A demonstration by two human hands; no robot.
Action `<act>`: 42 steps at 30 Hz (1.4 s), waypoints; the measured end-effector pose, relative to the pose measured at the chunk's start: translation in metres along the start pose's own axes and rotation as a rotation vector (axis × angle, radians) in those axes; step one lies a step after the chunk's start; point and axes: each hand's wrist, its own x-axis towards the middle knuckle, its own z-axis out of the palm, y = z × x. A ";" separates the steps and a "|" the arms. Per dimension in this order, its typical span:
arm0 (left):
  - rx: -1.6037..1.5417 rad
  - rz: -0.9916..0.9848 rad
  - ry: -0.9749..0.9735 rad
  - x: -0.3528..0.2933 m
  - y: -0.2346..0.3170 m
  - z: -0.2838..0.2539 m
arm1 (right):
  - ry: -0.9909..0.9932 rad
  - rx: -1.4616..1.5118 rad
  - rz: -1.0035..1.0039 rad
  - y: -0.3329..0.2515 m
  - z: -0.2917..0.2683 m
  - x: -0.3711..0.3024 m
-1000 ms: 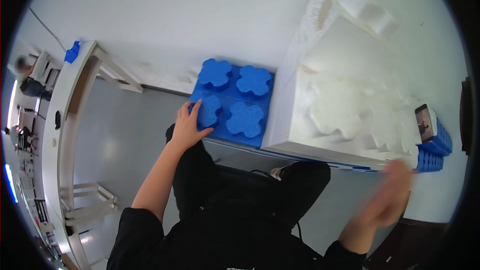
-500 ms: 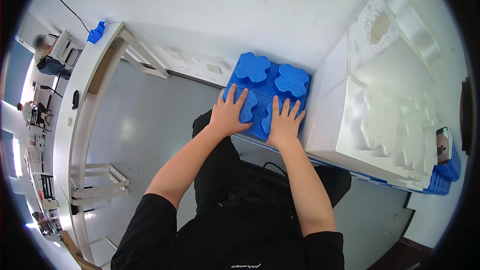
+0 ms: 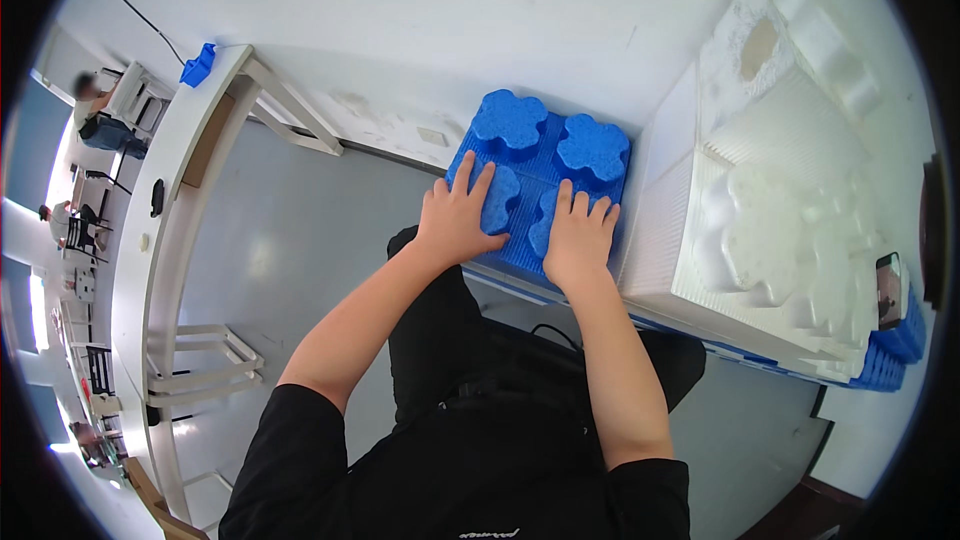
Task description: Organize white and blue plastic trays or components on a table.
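A square blue moulded tray (image 3: 541, 162) with ribbed channels and flower-shaped raised blocks lies in front of me against the wall. My left hand (image 3: 455, 218) rests on its near left block, fingers stretched out and thumb apart. On the near right block lies my right hand (image 3: 581, 237), its fingers spread a little and bent over the top. Both palms face down, and neither hand is closed round anything. The two far blocks, such as the far right block (image 3: 594, 147), are uncovered. My hands hide parts of the near blocks.
Tall white moulded foam pieces (image 3: 668, 225) stand right of the tray, with a phone (image 3: 888, 290) and more blue trays (image 3: 890, 355) beyond. A long white table (image 3: 160, 250) runs along the left, carrying a small blue bin (image 3: 198, 65). People sit farther off at left.
The tray's far side appears slightly higher in the picture. My right hand's fingers have drawn closer together and bent more; my left hand remains on its block.
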 end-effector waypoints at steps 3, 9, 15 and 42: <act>-0.038 -0.012 0.016 -0.003 0.000 0.001 | 0.040 0.016 0.010 0.000 0.003 -0.003; -0.041 0.069 0.156 -0.010 -0.011 0.024 | 0.042 0.076 -0.009 0.002 0.008 -0.004; -0.042 0.121 0.234 -0.018 -0.016 0.059 | 0.102 0.105 -0.040 0.006 0.043 -0.006; -0.006 0.069 0.111 -0.016 -0.005 0.025 | 0.090 0.179 -0.048 0.009 0.020 -0.013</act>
